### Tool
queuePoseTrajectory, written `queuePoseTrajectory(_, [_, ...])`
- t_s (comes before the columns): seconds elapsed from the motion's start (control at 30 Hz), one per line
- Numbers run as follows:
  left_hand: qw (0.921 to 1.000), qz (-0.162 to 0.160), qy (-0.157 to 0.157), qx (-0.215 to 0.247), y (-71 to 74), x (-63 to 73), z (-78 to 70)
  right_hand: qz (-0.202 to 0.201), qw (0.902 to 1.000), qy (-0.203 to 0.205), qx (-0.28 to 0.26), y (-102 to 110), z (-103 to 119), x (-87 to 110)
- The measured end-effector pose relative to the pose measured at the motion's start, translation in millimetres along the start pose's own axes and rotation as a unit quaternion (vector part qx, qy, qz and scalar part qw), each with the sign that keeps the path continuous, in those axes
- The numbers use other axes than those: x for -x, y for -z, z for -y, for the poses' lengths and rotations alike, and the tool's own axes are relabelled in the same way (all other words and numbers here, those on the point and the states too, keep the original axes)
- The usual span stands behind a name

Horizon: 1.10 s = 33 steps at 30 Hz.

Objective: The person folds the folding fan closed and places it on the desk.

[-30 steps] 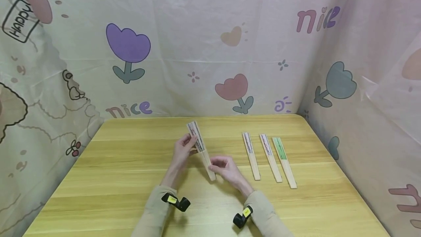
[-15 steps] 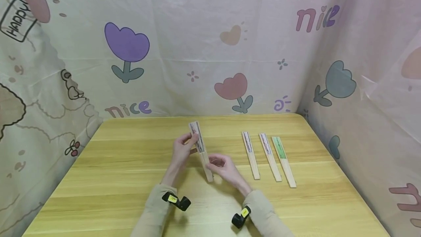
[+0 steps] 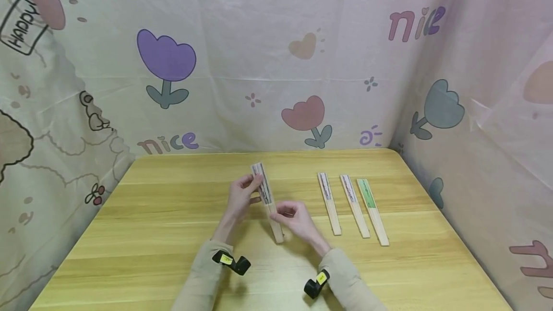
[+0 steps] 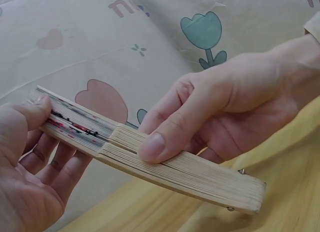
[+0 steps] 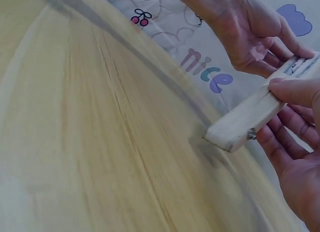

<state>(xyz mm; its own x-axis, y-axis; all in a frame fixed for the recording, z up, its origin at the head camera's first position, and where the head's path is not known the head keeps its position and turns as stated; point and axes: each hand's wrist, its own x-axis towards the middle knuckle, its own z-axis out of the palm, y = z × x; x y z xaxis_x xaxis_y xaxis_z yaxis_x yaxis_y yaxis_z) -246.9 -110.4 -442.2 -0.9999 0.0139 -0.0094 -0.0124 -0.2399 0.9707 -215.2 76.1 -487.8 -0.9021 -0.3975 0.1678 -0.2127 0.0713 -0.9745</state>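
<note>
A folded hand fan with pale wooden ribs is held above the table between both hands, tilted. The left hand grips its patterned paper end, thumb on top and fingers beneath. My right hand pinches the bare ribs near the middle, its thumb lying across the rib edges. In the left wrist view, the ribs are stacked tightly together and a metal pivot pin sticks out near the lower end. The right wrist view shows the pivot end pointing down over the wood.
Three more folded fans lie side by side on the right of the wooden table: one with a pale patterned end, another like it, and one with a green end. A printed cloth hangs behind the table.
The held fan has shifted slightly toward me, its lower end swinging a little left and then back right. Both hands keep hold of it. The three fans on the table stay put.
</note>
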Motion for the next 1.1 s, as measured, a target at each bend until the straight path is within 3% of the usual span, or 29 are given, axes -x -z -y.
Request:
queuePoseTrajectory(0.23, [0.9996,0.014,0.012,0.023,0.9,-0.7,-0.6,0.000,1.0000,0.009,-0.002,-1.5,-2.9,0.5])
queuePoseTrajectory(0.53, [0.9990,0.040,-0.012,-0.014,2.1,0.5,-1.1,-0.016,0.9996,-0.022,0.009,-1.8,-3.4,-0.9])
queuePoseTrajectory(0.7, [0.9986,0.049,-0.020,0.009,3.7,0.5,-0.9,-0.018,0.9994,-0.028,-0.003,-1.0,-4.1,-0.8])
queuePoseTrajectory(0.87, [0.9980,0.033,-0.017,0.050,5.2,0.1,1.6,0.018,0.9993,-0.032,0.004,2.5,-2.6,1.3])
queuePoseTrajectory(1.1, [0.9984,0.023,0.010,0.051,1.5,-6.0,8.2,0.095,0.9930,-0.054,0.044,16.9,-3.0,10.9])
